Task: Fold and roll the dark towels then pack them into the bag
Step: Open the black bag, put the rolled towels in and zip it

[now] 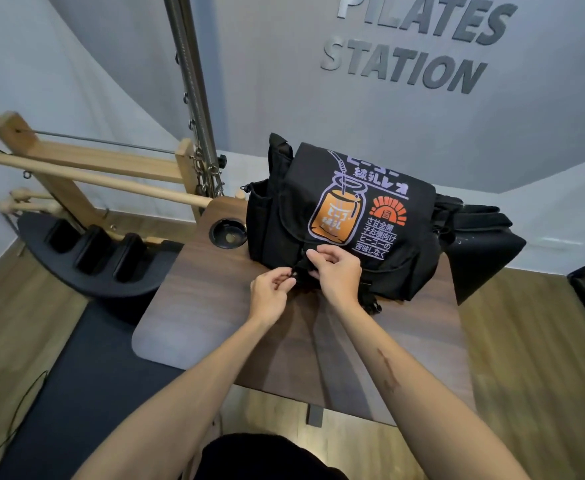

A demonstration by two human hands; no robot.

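Black canvas messenger bag, one only, sits on the far half of your single dark walnut tabletop, its flap printed with an orange jar. Your two hands meet at the flap's lower edge: your left hand and right hand each pinch the black strap buckle there. No towels are visible.

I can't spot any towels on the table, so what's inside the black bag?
That cannot be seen: the printed flap covers the black bag, hiding its inside. No towel shows. The left hand and right hand pinch the strap buckle at the flap's front.
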